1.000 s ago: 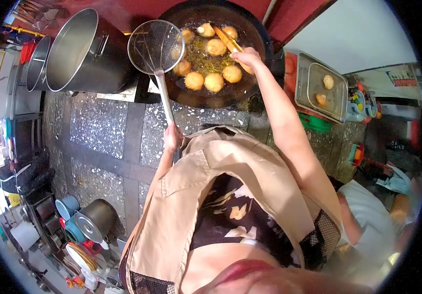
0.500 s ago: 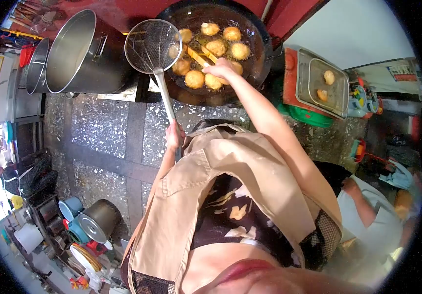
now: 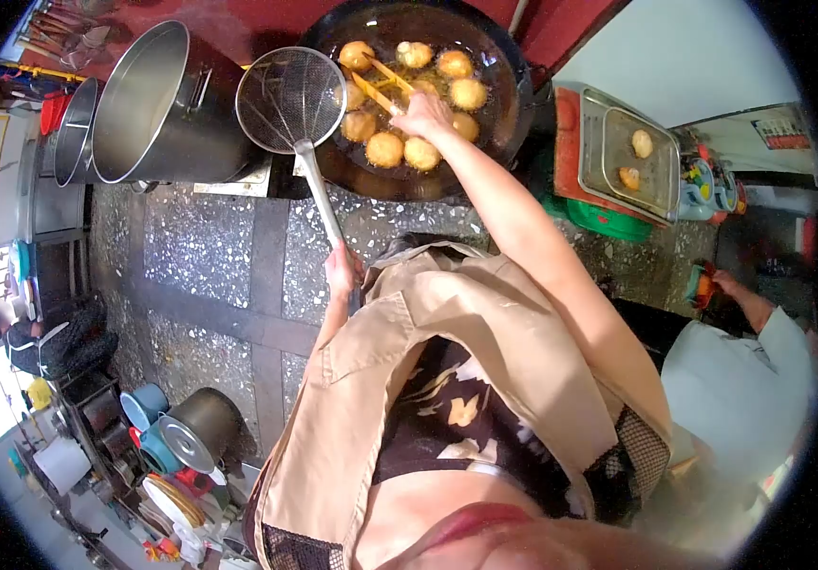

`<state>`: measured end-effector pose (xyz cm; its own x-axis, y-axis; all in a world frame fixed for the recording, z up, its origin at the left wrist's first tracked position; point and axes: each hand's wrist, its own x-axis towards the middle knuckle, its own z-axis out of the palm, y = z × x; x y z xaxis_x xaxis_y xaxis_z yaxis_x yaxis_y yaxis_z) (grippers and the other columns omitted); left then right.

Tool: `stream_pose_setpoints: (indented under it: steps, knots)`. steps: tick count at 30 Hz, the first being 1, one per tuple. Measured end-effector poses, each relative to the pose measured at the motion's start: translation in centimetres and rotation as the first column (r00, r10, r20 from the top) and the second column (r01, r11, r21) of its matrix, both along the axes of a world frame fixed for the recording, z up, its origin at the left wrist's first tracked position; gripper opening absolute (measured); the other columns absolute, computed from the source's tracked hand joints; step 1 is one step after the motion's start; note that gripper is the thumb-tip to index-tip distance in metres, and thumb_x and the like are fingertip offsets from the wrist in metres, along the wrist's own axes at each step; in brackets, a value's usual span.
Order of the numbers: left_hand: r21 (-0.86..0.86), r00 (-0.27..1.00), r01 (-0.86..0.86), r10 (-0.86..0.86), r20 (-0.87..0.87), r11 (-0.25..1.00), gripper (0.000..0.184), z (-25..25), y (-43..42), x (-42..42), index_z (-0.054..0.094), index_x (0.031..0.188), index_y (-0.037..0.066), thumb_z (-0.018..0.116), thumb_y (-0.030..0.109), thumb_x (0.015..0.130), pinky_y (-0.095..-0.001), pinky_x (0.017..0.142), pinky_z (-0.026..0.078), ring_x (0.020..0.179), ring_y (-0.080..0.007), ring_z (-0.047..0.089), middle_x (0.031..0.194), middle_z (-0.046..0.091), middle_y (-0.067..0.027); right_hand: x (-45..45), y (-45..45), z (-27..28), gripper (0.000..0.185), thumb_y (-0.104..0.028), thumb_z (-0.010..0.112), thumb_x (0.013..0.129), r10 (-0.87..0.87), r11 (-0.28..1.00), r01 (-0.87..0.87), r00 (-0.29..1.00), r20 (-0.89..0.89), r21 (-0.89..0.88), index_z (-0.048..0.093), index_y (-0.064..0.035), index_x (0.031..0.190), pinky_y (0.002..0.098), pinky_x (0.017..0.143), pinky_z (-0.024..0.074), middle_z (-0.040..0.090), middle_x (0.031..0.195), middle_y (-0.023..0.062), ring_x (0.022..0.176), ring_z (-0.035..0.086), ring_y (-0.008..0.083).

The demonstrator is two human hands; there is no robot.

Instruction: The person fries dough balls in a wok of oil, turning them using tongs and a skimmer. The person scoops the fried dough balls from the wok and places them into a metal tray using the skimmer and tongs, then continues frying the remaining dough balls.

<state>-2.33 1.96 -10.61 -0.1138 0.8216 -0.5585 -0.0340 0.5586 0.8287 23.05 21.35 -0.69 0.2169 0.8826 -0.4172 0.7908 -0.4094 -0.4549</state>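
My left hand (image 3: 343,270) is closed around the handle of a wire-mesh skimmer (image 3: 292,99), whose round basket is over the left rim of the wok. Over the large dark wok (image 3: 494,157), my right hand (image 3: 425,116) grips wooden tongs (image 3: 385,93), their two arms spread and pointing up and left. The joined end is hidden in the hand. Several round golden fried balls (image 3: 385,149) float in the oil. One ball (image 3: 357,56) lies just beyond the tong tips; another is partly covered by the tongs and hand.
Right of the wok, a mesh-lined metal tray (image 3: 608,152) holds two fried balls above a green basin (image 3: 608,220). A tall stockpot (image 3: 157,104) stands left. A co-worker's white garment (image 3: 741,389) is at right; another person (image 3: 62,337) is far left. Buckets (image 3: 146,406) stand lower left.
My right hand and the tongs have moved up and left toward the upper-left balls. The skimmer stays nearly in place. The co-worker at right now has an arm stretched out toward the shelf side.
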Motion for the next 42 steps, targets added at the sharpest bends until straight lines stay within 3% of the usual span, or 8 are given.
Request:
stream_pose_setpoints:
  steps: [9,11,19,22,27,31,35,42]
  knots:
    - [0.073,0.995,0.083,-0.078,-0.062,0.994,0.050,0.1,0.3,0.1,0.049,0.067,0.006,0.040,0.049,0.089,-0.0254,0.038,0.035,0.040,-0.0126,0.044,0.049,0.045,-0.0033,2.4,-4.4,1.7,0.060,-0.041,0.069,0.065,0.009,0.998,-0.014,0.996,0.083,0.056,0.054,-0.0005,0.106,0.0344,0.076,0.0478,0.059,0.102,0.0162,0.091,0.059,0.0263]
    - [0.049,0.999,0.041,-0.041,-0.009,0.998,0.051,-0.5,0.5,0.0,0.049,0.066,0.005,0.039,0.050,0.089,-0.0260,0.037,0.035,0.040,-0.0130,0.044,0.049,0.045,-0.0034,2.3,-6.4,0.5,0.062,-0.043,0.071,0.062,-0.037,0.999,0.035,0.987,-0.157,-0.018,0.057,0.0009,0.103,0.0354,0.077,0.0462,0.060,0.100,0.0164,0.091,0.059,0.0278]
    - [-0.048,0.997,-0.010,0.014,0.082,0.999,0.047,1.1,1.9,0.2,0.047,0.071,0.006,0.041,0.049,0.088,-0.0289,0.036,0.037,0.038,-0.0150,0.043,0.049,0.043,-0.0036,-1.6,-6.2,-0.9,0.064,-0.042,0.071,0.062,-0.024,0.978,-0.004,0.991,-0.130,-0.209,0.056,0.0002,0.108,0.0339,0.084,0.0443,0.058,0.107,0.0168,0.098,0.058,0.0252]
    - [-0.104,0.993,-0.010,0.022,0.113,0.994,0.045,1.5,2.2,0.2,0.046,0.072,0.006,0.041,0.048,0.088,-0.0291,0.037,0.037,0.039,-0.0148,0.042,0.050,0.042,-0.0033,-2.6,-6.7,-2.5,0.061,-0.029,0.062,0.071,0.070,0.997,-0.074,0.969,0.237,0.007,0.040,0.0028,0.118,0.0400,0.084,0.0426,0.054,0.106,0.0193,0.098,0.055,0.0312]
    - [-0.065,0.998,0.029,-0.025,0.054,0.997,0.046,2.1,2.1,0.2,0.046,0.072,0.006,0.040,0.049,0.089,-0.0287,0.037,0.037,0.040,-0.0147,0.042,0.051,0.043,-0.0034,-3.4,-9.4,-0.4,0.068,-0.024,0.060,0.071,0.245,0.955,-0.291,0.892,0.379,0.067,0.032,0.0088,0.124,0.0424,0.084,0.0391,0.050,0.111,0.0224,0.100,0.053,0.0333]
    - [-0.028,0.997,0.056,-0.055,0.051,0.998,0.047,1.7,1.9,0.1,0.048,0.073,0.006,0.039,0.049,0.089,-0.0282,0.038,0.038,0.041,-0.0143,0.044,0.052,0.044,-0.0038,-3.1,-10.5,-0.3,0.068,-0.029,0.061,0.072,0.215,0.962,-0.259,0.916,0.340,0.090,0.034,0.0060,0.124,0.0414,0.086,0.0408,0.049,0.112,0.0213,0.099,0.053,0.0315]
    - [-0.037,0.997,0.078,-0.077,0.031,0.996,0.048,1.9,2.2,0.1,0.049,0.072,0.005,0.039,0.049,0.089,-0.0282,0.038,0.038,0.041,-0.0142,0.044,0.052,0.045,-0.0038,-1.0,-12.3,3.3,0.073,-0.039,0.066,0.071,0.055,0.983,-0.034,0.992,0.116,-0.178,0.036,0.0008,0.125,0.0355,0.089,0.0428,0.049,0.117,0.0172,0.105,0.052,0.0283]
    - [-0.025,0.996,0.074,-0.073,0.052,0.997,0.048,1.6,2.5,0.0,0.049,0.072,0.005,0.041,0.050,0.089,-0.0280,0.039,0.039,0.041,-0.0143,0.045,0.052,0.046,-0.0037,-1.2,-11.4,2.1,0.044,-0.032,0.065,0.068,0.081,0.963,-0.049,0.991,0.110,-0.263,0.061,-0.0027,0.101,0.0341,0.085,0.0457,0.059,0.108,0.0128,0.101,0.057,0.0244]
